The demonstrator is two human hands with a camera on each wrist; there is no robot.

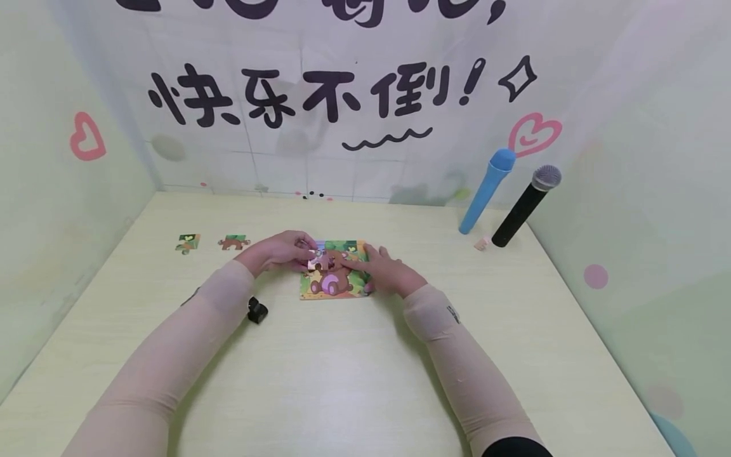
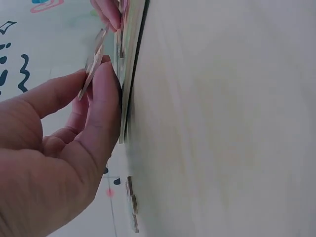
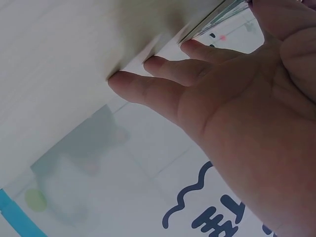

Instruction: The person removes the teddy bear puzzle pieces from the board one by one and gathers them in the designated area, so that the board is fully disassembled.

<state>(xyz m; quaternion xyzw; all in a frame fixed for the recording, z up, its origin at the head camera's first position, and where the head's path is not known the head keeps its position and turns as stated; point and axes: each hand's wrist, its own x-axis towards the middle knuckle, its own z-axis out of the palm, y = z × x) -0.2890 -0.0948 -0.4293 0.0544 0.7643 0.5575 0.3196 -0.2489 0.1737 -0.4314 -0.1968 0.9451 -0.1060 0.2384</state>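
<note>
Bear puzzle (image 1: 337, 279): square picture board, brown bear on green, lying flat near the middle of the bench (image 1: 365, 381), slightly toward its far edge.

Puzzle piece (image 1: 318, 259): thin, pinkish, pinched between the thumb and fingers of the left hand (image 1: 282, 251); held tilted above the board's upper left part. In the left wrist view the piece (image 2: 94, 61) shows edge-on, lifted at an angle off the board.

Left hand: fingers curled round the piece, resting at the board's left edge.

Right hand (image 1: 388, 270): fingers stretched out flat, holding nothing, fingertips pressing on the board's right side; in the right wrist view the fingers (image 3: 163, 84) lie straight against the bench surface.

Loose pieces: two on the bench toward the far left corner, one green (image 1: 187, 242), one brown and green (image 1: 233, 242), just apart from each other.

Small black object (image 1: 257, 310): on the bench beside the left forearm; kind cannot be told.

Blue microphone (image 1: 487, 190) and black microphone (image 1: 526, 205): leaning against the wall at the far right corner, side by side.
</note>
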